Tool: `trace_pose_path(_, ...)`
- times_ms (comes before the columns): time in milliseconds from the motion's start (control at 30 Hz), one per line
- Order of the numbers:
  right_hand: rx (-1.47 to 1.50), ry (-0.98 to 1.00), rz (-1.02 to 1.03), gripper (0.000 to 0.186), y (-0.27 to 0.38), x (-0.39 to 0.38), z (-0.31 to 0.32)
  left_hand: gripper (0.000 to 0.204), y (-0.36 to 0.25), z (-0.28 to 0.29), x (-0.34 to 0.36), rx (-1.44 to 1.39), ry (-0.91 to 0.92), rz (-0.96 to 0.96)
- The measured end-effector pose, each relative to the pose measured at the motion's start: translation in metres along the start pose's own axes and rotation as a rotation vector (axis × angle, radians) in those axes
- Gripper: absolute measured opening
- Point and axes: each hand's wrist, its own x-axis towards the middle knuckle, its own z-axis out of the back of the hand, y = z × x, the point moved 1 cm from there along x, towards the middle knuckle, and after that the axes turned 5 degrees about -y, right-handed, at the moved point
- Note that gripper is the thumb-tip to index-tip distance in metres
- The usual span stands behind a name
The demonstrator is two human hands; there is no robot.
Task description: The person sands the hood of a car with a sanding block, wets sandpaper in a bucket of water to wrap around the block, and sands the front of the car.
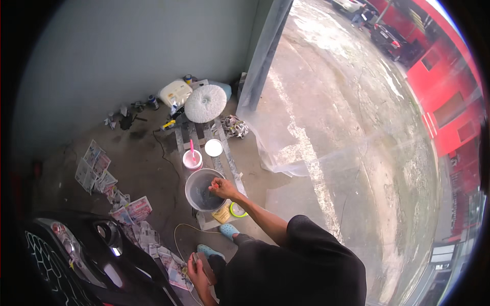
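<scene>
My right hand [222, 188] is closed above the right side of a round translucent bucket [190, 200] with dark contents. Something small and reddish shows at the fingers, too small to name. Low in the view, beside my leg, my left hand [197, 274] grips a flat brownish-grey piece [207, 268], its kind unclear. Just beyond the bucket stand a white tub [188, 164] with a pink-handled tool [192, 146] in it and a round white lid or tub [214, 148]. A yellowish packet [221, 213] and a bright green ring-shaped rim [234, 210] lie near the bucket.
A black car's front end [127, 255] fills the lower left, with newspaper sheets [136, 210] beside it. A white fluffy pad [205, 103] and a cream container [175, 93] stand by the wall. Thin plastic sheeting [270, 137] hangs at right; a cord [176, 232] crosses the floor.
</scene>
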Motion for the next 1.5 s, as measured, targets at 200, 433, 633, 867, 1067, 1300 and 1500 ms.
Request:
trace_pose_path(200, 0.072, -0.275, -0.118, 0.02, 0.009, -0.024, 0.021, 0.041, -0.013, -0.015, 0.049, 0.013, 0.225, -0.086)
trace_pose_path(433, 0.005, -0.456, -0.116, 0.022, 0.082, -0.068, 0.016, 0.041, -0.072, -0.036, 0.098, -0.019, 0.305, -0.205)
trace_pose_path(633, 0.214, -0.405, -0.097, 0.018, 0.109, -0.092, -0.02, 0.044, -0.085, -0.073, 0.126, -0.088, 0.317, -0.224)
trace_pose_path(867, 0.184, -0.509, -0.011, 0.014, 0.149, -0.114, -0.022, 0.047, -0.11, -0.099, 0.124, -0.13, 0.353, -0.308)
trace_pose_path(1067, 0.3, -0.484, 0.025, 0.017, 0.146, -0.12, -0.03, 0.05, -0.117, -0.099, 0.127, -0.021, 0.281, -0.415)
trace_pose_path(1300, 0.381, -0.455, 0.017, 0.018, 0.151, -0.124, -0.04, 0.04, -0.111, -0.112, 0.131, 0.08, 0.252, -0.535)
trace_pose_path(1500, 0.467, -0.355, 0.025, 0.013, 0.161, -0.134, -0.042, 0.039, -0.11, -0.114, 0.125, -0.053, 0.297, -0.495)
